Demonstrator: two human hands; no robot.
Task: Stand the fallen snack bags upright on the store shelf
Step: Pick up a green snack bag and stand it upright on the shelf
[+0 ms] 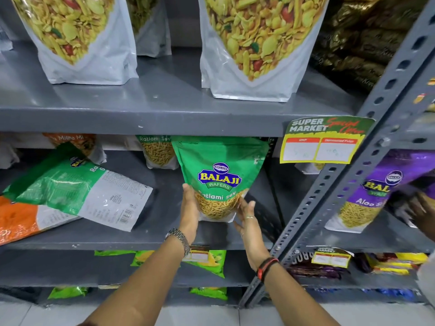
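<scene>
— What lies at the far left of the middle shelf (164, 241)?

— An orange bag (16, 222) lies flat there, cut by the frame edge. On top of it rests a fallen green bag (70, 187), lying on its side with its white back panel and barcode turned to the right.

— And behind them?

— Two smaller bags stand at the back, one orange-printed (77, 143) and one marked Ratlami Sev (157, 151). They are partly hidden by the upper shelf edge.

— Where is the bag that the person handles?

— In the middle of that shelf. The green Balaji Ratlami sev bag (219, 175) stands upright, its top close under the upper shelf. The left hand (189, 212) lies flat against its lower left side, fingers stretched out, not curled. The right hand (247, 222) is at its lower right side, also with spread fingers; the fingertips seem to touch the bag, but I cannot tell this for sure. So the bag is between two flat palms, not pinched.

— What is on the wrists?

— A metal watch (179, 238) on the left one, a red and black band (267, 267) on the right one.

— And further right?

— A yellow and green price tag (324, 142) hangs from the upper shelf. Next comes the perforated grey post (353, 184), leaning across the view. Beyond it a purple Aloo Sev bag (376, 191) stands upright, and another person's hand (421, 212) is just beside it at the frame edge.
</scene>
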